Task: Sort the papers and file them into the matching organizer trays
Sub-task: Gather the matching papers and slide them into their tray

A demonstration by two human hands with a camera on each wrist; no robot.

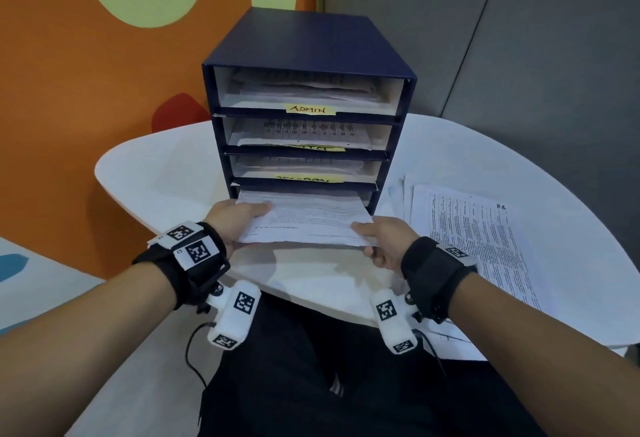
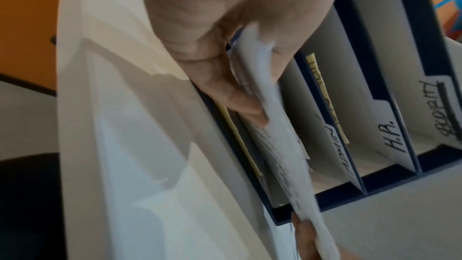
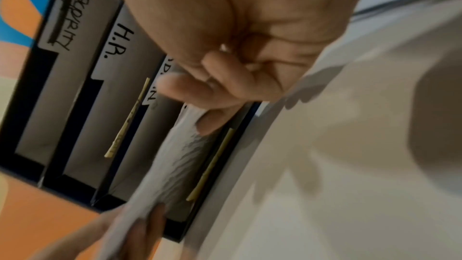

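1. Left hand (image 1: 231,220) pinching the left edge of a thin stack of white printed sheets (image 1: 304,220), thumb on top, fingers curled beneath
2. Right hand (image 1: 379,239) gripping the right near corner of the same stack, thumb above, fingers under
3. Stack held level, far end already inside the bottom tray (image 1: 371,197) of the dark blue four-tier cardboard organizer (image 1: 311,42), near half overhanging the round white table (image 1: 145,173)
4. Judged mid-insertion; a push further in probably needed to seat it
5. Upper three trays already loaded with paper; top one tagged with a yellow "ADMIN" label (image 1: 310,109), lower labels partly hidden by sheets
6. Still to sort: loose pile of white printed pages (image 1: 471,229) on the table, right of the organizer
7. Possible snag: sheets fanned and slightly curled at the tray mouth, likely to catch on the edge above
8. Beyond: orange wall with green ovals (image 1: 86,73) and grey panel (image 1: 519,38), nothing blocking the slot
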